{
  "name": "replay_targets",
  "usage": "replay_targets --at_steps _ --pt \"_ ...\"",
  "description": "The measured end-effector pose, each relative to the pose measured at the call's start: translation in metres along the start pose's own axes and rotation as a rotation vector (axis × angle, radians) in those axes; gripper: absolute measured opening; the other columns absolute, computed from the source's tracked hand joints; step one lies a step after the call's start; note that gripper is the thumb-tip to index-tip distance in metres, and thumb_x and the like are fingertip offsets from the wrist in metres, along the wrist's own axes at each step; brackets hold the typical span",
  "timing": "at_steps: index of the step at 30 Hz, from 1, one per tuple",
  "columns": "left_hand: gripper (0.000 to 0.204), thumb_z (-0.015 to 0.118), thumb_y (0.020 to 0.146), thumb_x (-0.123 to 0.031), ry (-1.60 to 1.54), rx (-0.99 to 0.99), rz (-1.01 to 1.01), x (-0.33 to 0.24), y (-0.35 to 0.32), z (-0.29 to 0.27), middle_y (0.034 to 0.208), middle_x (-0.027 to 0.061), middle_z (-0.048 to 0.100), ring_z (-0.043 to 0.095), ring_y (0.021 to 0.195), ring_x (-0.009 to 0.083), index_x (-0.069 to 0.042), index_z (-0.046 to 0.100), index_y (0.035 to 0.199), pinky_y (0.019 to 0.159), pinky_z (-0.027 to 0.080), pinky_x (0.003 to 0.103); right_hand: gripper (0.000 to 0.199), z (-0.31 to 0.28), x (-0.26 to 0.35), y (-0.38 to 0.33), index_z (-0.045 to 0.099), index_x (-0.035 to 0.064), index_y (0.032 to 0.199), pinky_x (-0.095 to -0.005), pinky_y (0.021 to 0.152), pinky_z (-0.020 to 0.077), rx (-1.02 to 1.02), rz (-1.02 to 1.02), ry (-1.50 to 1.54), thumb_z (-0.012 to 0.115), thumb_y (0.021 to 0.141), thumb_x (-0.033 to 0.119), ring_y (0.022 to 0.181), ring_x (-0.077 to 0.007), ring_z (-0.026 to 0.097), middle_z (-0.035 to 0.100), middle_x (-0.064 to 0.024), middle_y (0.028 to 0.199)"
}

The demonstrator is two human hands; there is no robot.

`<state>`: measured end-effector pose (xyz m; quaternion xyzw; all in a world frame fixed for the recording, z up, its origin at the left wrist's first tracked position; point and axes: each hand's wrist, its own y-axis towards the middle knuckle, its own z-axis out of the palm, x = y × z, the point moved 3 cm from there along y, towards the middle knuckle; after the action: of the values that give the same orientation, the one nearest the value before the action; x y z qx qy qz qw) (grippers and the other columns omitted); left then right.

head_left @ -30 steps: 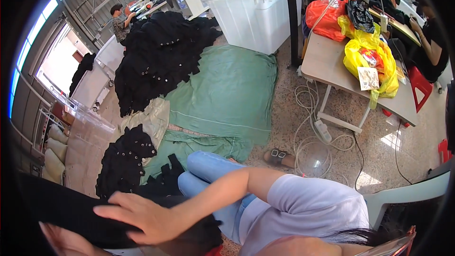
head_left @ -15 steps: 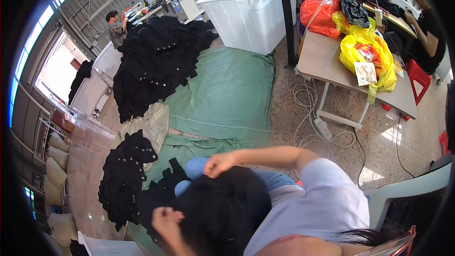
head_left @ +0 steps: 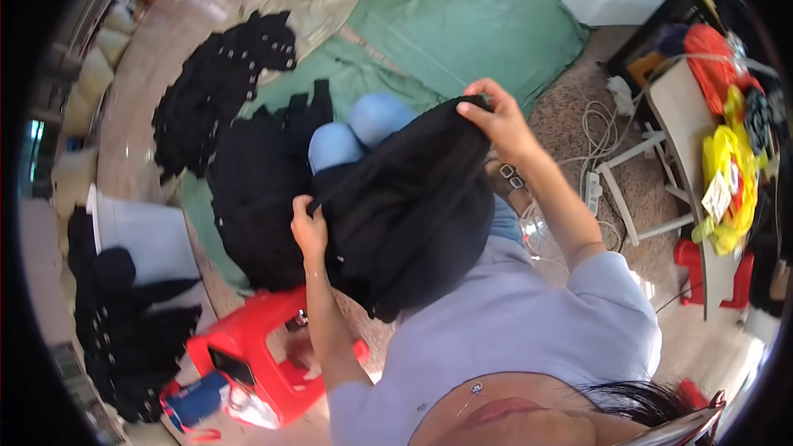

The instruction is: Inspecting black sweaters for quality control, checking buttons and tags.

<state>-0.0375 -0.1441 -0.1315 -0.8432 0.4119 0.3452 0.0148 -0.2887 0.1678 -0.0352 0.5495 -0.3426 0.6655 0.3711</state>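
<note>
Both hands gripped a black garment point(head_left: 409, 206) draped over the lap. The left hand point(head_left: 309, 227) pinched its near edge, while the right hand point(head_left: 496, 120) clutched the far edge, lifted higher. A red plastic stool point(head_left: 256, 355) stood beside the left forearm (a dark phone-like object lay on it). Green cloth point(head_left: 471, 29) covered the floor beyond.

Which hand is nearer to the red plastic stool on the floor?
Left. The left hand grips the black fabric garment just above the red plastic stool; the right hand holds the garment's far edge, much farther from it.
</note>
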Motion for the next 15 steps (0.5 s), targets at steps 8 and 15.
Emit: replay_targets --at_steps 8,15 --pt "0.026 0.062 0.076 0.004 -0.058 -0.054 -0.315 0.071 -0.030 -0.017 0.090 0.0134 0.072 0.069 0.083 0.0222 -0.004 0.071 0.100 0.078 0.052 0.032 0.032 -0.040 -0.001 -0.017 0.063 0.0034 0.114 -0.0155 0.056 0.0451 -0.229 0.234 0.115 0.071 0.083 0.002 0.080 -0.0074 0.062 0.067 -0.0017 0.094" --pt "0.013 0.073 0.081 -0.006 -0.260 -0.034 -0.128 -0.044 0.007 -0.138 0.081 0.0064 0.069 0.060 0.076 0.0078 0.003 0.068 0.089 0.072 0.048 0.024 0.022 -0.087 0.159 -0.031 0.064 -0.0059 0.112 -0.0327 0.083 0.0556 -0.742 -1.012 -0.199 0.058 0.092 0.000 0.091 -0.0220 0.066 0.068 -0.0175 0.109"
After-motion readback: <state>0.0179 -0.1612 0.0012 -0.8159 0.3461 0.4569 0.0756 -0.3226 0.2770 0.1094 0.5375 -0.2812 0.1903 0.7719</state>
